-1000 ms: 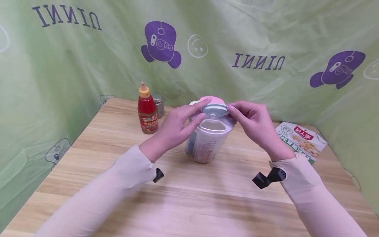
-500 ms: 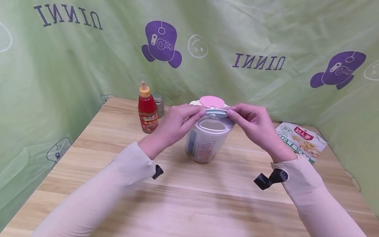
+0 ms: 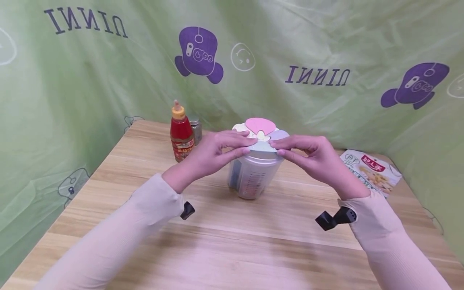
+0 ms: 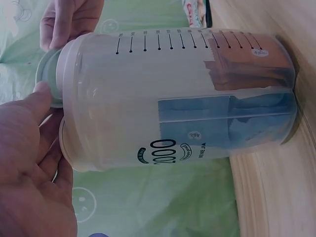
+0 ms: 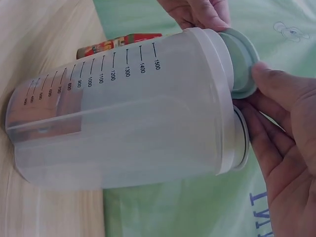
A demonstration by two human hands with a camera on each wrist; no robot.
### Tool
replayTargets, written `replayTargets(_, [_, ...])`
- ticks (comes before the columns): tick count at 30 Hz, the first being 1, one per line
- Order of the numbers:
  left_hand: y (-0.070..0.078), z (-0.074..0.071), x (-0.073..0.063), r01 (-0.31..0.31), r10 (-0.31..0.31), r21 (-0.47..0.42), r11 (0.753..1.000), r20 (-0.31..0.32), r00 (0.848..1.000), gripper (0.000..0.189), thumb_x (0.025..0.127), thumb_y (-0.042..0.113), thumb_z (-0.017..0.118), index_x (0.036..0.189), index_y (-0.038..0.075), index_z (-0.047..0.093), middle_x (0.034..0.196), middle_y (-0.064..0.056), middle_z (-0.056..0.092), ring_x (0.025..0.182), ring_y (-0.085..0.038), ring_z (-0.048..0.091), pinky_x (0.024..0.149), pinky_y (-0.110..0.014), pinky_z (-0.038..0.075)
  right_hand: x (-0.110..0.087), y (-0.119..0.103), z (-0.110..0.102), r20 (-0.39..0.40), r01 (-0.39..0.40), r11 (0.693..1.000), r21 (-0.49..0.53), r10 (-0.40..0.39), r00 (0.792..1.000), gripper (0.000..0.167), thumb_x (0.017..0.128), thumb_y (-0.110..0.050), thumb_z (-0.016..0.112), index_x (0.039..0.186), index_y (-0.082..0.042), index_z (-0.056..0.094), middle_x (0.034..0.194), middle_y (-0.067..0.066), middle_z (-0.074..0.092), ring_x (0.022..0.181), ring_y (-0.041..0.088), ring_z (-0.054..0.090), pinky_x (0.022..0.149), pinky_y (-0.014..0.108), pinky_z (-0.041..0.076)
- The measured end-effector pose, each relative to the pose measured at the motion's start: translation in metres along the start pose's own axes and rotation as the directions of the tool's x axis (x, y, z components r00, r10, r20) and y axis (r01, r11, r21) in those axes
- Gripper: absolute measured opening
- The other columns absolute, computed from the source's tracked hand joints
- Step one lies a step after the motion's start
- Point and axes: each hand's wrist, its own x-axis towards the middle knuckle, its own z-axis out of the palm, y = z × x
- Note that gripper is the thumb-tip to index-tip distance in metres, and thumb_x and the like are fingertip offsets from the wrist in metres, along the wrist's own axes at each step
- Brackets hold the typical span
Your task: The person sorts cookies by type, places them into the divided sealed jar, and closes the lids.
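A tall clear plastic storage canister [image 3: 253,177] with a measuring scale stands upright on the wooden table. Blue and orange-brown packets [image 4: 197,118] show in its lower part. Its top carries several flip lids; a pink one [image 3: 260,125] and a purple one [image 3: 278,135] lie down. My left hand [image 3: 214,155] and right hand [image 3: 319,161] pinch the pale green flip lid [image 3: 262,147] from either side, thumbs at its front edge and index fingers on top. In the right wrist view this green lid [image 5: 242,61] stands slightly raised from the canister's rim.
A red sauce bottle [image 3: 182,135] with a yellow cap stands behind my left hand, with a small grey-lidded jar [image 3: 196,131] beside it. A white printed food pouch [image 3: 373,171] lies at the right. Green printed cloth [image 3: 145,72] hangs behind the table.
The green flip lid has swung down toward me, from upright to nearly flat over the opening. Both hands have followed it forward and down, still gripping its edge.
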Motion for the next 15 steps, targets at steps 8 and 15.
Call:
replayTargets(8, [-0.0035, -0.0009, -0.0003, -0.041, 0.04, 0.017, 0.999, 0.033, 0.999, 0.038, 0.096, 0.019, 0.077, 0.133, 0.017, 0.073, 0.138, -0.003, 0.072, 0.143, -0.022, 0.058, 0.126, -0.046, 0.042, -0.0015, -0.0006, -0.0002, 0.037, 0.074, 0.994, -0.08, -0.071, 0.997, 0.031, 0.088, 0.011, 0.076, 0.114, -0.004, 0.081, 0.118, 0.015, 0.079, 0.116, -0.006, 0.07, 0.1, 0.014, 0.056])
replayTargets(15, [-0.0065, -0.0014, -0.0005, -0.089, 0.086, 0.051, 0.995, 0.052, 0.995, 0.039, 0.096, 0.019, 0.077, 0.135, 0.016, 0.072, 0.141, -0.004, 0.071, 0.143, -0.023, 0.058, 0.126, -0.046, 0.041, -0.0053, -0.0011, 0.0034, 0.021, 0.092, 0.991, -0.101, -0.091, 0.996, 0.034, 0.083, 0.016, 0.077, 0.11, -0.005, 0.082, 0.115, 0.014, 0.08, 0.115, -0.008, 0.069, 0.103, 0.011, 0.053])
